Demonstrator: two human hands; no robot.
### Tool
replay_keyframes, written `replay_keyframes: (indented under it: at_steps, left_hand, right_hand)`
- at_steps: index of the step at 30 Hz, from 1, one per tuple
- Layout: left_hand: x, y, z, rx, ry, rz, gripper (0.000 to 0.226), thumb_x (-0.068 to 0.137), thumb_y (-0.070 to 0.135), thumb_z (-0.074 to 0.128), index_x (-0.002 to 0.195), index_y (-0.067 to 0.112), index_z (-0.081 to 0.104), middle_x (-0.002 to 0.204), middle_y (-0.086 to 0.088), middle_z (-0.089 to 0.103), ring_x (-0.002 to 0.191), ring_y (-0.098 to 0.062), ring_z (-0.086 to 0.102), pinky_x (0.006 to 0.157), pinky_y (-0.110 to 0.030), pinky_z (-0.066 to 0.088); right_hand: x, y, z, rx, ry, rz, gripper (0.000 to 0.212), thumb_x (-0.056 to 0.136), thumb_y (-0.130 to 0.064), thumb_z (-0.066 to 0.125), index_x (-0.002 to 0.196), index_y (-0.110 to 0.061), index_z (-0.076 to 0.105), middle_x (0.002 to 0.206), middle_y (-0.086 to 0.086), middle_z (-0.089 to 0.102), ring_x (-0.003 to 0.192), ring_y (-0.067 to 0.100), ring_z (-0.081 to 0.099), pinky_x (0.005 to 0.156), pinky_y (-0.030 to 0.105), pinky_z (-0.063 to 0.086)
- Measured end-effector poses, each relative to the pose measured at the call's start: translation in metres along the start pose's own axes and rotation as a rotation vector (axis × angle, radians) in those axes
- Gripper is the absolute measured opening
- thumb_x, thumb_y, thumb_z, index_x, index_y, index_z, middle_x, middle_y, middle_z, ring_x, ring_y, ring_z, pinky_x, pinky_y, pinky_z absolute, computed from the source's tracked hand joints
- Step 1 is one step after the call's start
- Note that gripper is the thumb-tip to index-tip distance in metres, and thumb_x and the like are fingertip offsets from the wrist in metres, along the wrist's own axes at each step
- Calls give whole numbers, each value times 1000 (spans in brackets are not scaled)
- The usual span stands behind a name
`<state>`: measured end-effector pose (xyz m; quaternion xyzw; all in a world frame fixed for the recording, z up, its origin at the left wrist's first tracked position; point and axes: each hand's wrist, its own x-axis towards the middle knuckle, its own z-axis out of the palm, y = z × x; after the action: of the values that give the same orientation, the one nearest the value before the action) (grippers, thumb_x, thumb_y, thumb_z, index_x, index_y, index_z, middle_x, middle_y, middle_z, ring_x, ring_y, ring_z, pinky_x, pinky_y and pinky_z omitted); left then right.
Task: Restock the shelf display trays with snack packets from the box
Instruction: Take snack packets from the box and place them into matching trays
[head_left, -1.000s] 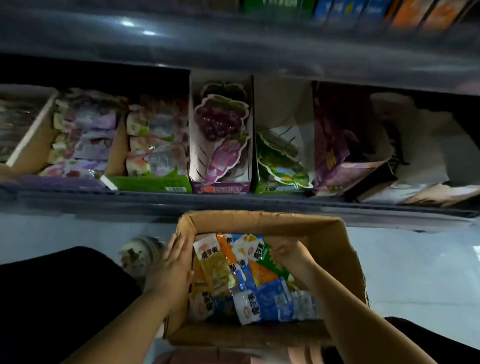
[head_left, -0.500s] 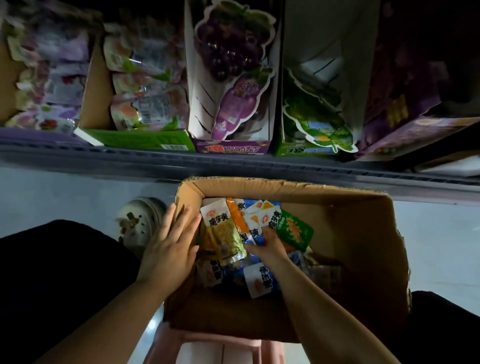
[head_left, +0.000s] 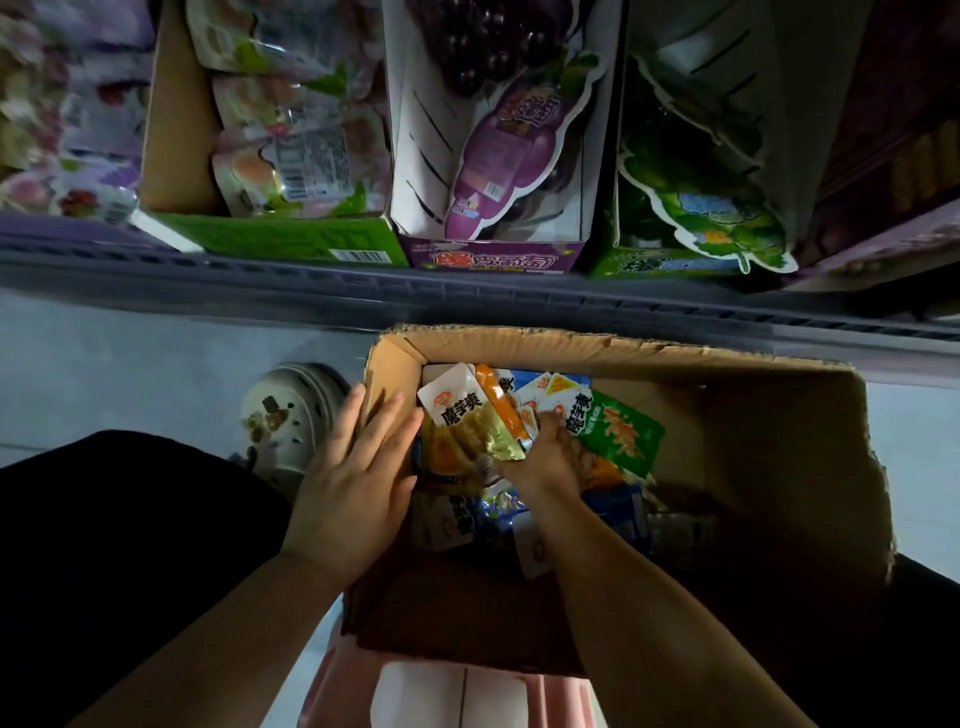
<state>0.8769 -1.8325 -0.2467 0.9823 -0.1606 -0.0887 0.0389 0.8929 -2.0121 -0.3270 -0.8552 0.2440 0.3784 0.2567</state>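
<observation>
An open cardboard box (head_left: 769, 467) sits below the shelf and holds several snack packets. My left hand (head_left: 358, 478) lies flat with straight fingers against the box's left wall. My right hand (head_left: 548, 460) is down inside the box, its fingers curled round a bunch of packets: a yellow-gold one (head_left: 467, 426), an orange one (head_left: 496, 402) and a green one (head_left: 618, 431). Blue packets (head_left: 613, 512) lie loose underneath. On the shelf above stand the display trays: a green tray (head_left: 280, 241), a purple grape tray (head_left: 493, 257) and a green grape tray (head_left: 654, 265).
The grey shelf edge (head_left: 467, 296) runs across just above the box. A pale clog shoe (head_left: 291, 415) stands on the light floor left of the box. A pink stool (head_left: 457, 696) carries the box. A dark purple carton (head_left: 893, 156) fills the shelf's right end.
The view has dropped and closed in on the box. My right hand has sunk deeper among the packets and gathered them. My left hand has stayed on the left wall.
</observation>
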Motion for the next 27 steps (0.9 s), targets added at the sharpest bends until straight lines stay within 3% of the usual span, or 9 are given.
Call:
replay_keyframes:
  at_steps: [4, 7, 10, 14, 17, 19, 22, 25, 27]
  left_hand:
    - [-1, 1, 1, 1, 11, 9, 53, 79, 33, 36, 127, 13, 36, 127, -14, 56, 126, -34, 27, 94, -49, 30]
    - [-1, 0, 2, -1, 15, 14, 54, 78, 34, 36, 127, 13, 37, 126, -14, 57, 126, -34, 27, 94, -49, 31]
    - [-1, 0, 0, 18, -6, 17, 55, 77, 36, 36, 127, 13, 36, 127, -14, 56, 126, -34, 28, 93, -48, 31]
    - [0, 0, -6, 16, -38, 21, 57, 77, 38, 36, 127, 13, 37, 126, -13, 57, 125, -33, 29, 89, -47, 41]
    - [1, 2, -13, -16, -134, 13, 63, 75, 35, 61, 129, 12, 38, 127, -15, 56, 126, -32, 26, 87, -49, 44]
    - [2, 7, -21, -27, -214, -25, 75, 78, 32, 67, 140, 11, 29, 144, -16, 37, 138, -28, 5, 102, -48, 32]
    - [0, 14, -38, -76, -330, -110, 67, 95, 36, 37, 146, 21, -4, 155, -3, -10, 136, -18, -25, 115, -36, -1]
    - [-3, 23, -58, -100, -313, -184, 66, 96, 31, 36, 146, 22, -6, 155, -1, -11, 141, -19, -16, 114, -36, -4]
    - [-4, 31, -73, -131, -287, -217, 63, 96, 35, 36, 146, 22, 1, 155, -1, -5, 142, -18, -11, 114, -36, -3]
  right_hand:
    - [3, 1, -1, 227, -62, 35, 57, 77, -24, 71, 125, -10, 43, 126, 12, 53, 115, 30, 50, 94, 34, 43]
    - [0, -1, -9, 314, -112, 50, 46, 83, -15, 64, 124, -5, 46, 118, 13, 57, 103, 30, 57, 74, 28, 44]
    - [-3, -1, -12, 407, -118, 70, 48, 85, -13, 62, 129, -4, 46, 120, 13, 57, 96, 25, 56, 73, 26, 43]
    - [-17, 1, -27, 449, -123, 72, 52, 87, -12, 61, 133, -1, 42, 134, 14, 49, 117, 28, 51, 88, 29, 43]
    - [-30, 6, -46, 435, -107, 48, 45, 84, -13, 63, 127, -5, 50, 124, 13, 57, 107, 26, 57, 79, 26, 45]
    - [-41, 8, -61, 391, -86, 5, 34, 82, -13, 64, 115, -6, 59, 112, 12, 64, 98, 24, 61, 73, 24, 46]
    - [-63, 11, -84, 404, -55, -67, 27, 80, -10, 66, 107, -7, 63, 103, 11, 67, 83, 18, 60, 58, 19, 44]
    - [-92, 11, -103, 506, -21, -152, 27, 78, -6, 67, 104, -6, 64, 92, 9, 66, 75, 17, 60, 58, 21, 46]
    - [-110, 12, -115, 571, 19, -204, 22, 76, -4, 68, 98, -5, 66, 96, 15, 68, 79, 21, 60, 69, 29, 49]
